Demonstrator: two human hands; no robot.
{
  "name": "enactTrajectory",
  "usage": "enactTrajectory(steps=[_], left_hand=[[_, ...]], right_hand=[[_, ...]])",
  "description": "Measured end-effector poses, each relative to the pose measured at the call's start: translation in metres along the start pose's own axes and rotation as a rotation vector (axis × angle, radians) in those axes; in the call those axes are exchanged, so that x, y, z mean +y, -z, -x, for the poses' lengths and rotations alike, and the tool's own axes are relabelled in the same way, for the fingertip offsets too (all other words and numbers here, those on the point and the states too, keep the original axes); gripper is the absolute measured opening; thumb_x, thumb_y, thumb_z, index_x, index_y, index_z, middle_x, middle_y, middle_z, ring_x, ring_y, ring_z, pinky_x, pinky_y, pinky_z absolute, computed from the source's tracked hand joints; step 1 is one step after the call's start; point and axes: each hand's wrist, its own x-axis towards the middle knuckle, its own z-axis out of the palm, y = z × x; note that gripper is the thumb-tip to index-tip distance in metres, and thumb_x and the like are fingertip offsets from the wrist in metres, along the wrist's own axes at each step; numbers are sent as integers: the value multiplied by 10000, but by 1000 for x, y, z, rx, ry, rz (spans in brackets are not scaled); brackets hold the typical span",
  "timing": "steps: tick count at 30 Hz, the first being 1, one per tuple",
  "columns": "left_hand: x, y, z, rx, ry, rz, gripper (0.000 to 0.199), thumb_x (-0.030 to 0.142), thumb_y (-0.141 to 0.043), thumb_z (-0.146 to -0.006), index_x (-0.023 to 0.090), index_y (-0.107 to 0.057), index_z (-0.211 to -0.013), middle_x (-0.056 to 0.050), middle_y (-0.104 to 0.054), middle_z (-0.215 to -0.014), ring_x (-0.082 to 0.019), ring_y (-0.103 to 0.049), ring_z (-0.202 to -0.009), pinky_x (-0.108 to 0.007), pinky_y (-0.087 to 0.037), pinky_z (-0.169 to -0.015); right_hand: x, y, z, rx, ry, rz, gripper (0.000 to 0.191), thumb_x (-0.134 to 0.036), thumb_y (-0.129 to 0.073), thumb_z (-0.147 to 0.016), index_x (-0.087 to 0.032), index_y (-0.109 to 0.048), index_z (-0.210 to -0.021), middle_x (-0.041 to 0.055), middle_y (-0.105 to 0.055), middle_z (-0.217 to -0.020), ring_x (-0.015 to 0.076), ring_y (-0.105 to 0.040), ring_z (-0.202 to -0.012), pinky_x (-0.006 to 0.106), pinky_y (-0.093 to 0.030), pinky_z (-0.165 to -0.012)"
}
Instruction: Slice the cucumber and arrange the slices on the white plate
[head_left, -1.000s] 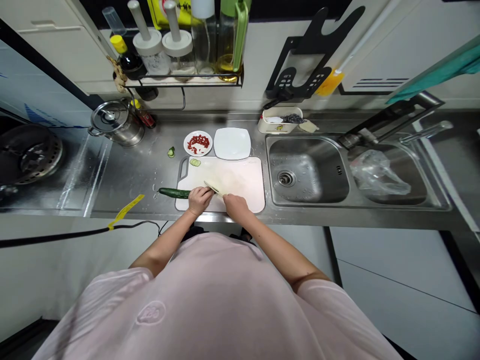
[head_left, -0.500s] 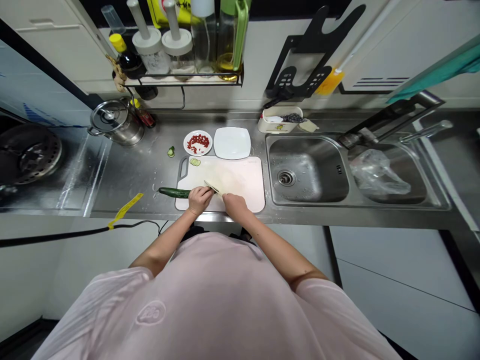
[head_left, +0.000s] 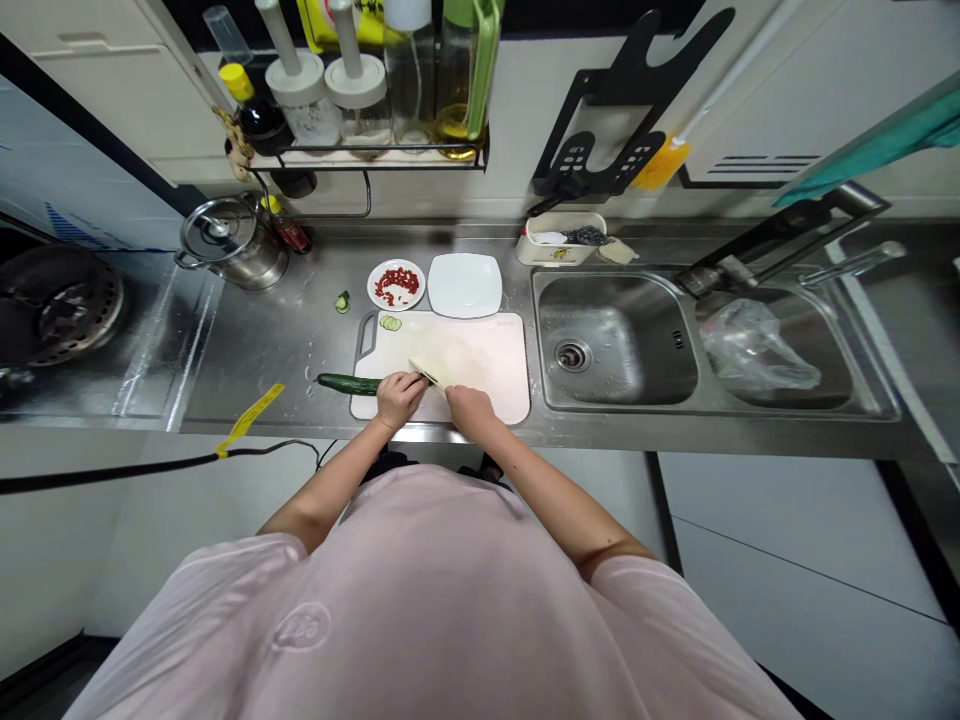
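Dark green cucumber (head_left: 346,384) lies lengthwise across the lower left of a white plastic cutting board (head_left: 484,360), its far end poking past the board's edge onto the steel counter (head_left: 285,340). The left hand (head_left: 400,398) clasps the cucumber's right end, fingers curled over it, right beside the pale blade of a kitchen knife (head_left: 426,373), whose handle is clenched in the right hand (head_left: 469,412). Thin cucumber slices (head_left: 390,323) sit near the board's upper left corner, and a small cucumber piece (head_left: 342,302) lies off the board on the counter. Just above the board are a round plate of chopped red chili (head_left: 396,285) and an empty-looking square white plate (head_left: 464,285). A lidded steel pot (head_left: 232,243) stands at the counter's upper left. To the right is a double steel sink (head_left: 615,340), with a clear plastic bag (head_left: 759,345) in its right basin. A strip of yellow tape (head_left: 251,412) hangs over the counter's front edge.
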Motion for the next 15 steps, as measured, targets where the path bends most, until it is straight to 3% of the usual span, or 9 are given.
enactTrajectory(steps=[6,15], left_hand=[[0,0,-1,-12,6,-3,240,359,-479,-906,276,-703,-927,-59,-697,-987,-184,-573,-848,-347,-392,-737],[-1,-2,1,0,-7,-15,220,342,-496,-900,286,-703,-954,-49,-699,-998,-190,-571,-867,-347,-388,-751]], right_hand=[[-5,4,-9,-18,2,0,290,-74,-324,-922,-146,-551,-1086,133,-653,-1038,221,-640,-969,294,-467,-781],[2,0,-1,-19,-3,-4,252,-69,-367,-898,-143,-574,-1021,124,-661,-1004,219,-646,-950,290,-468,-773]])
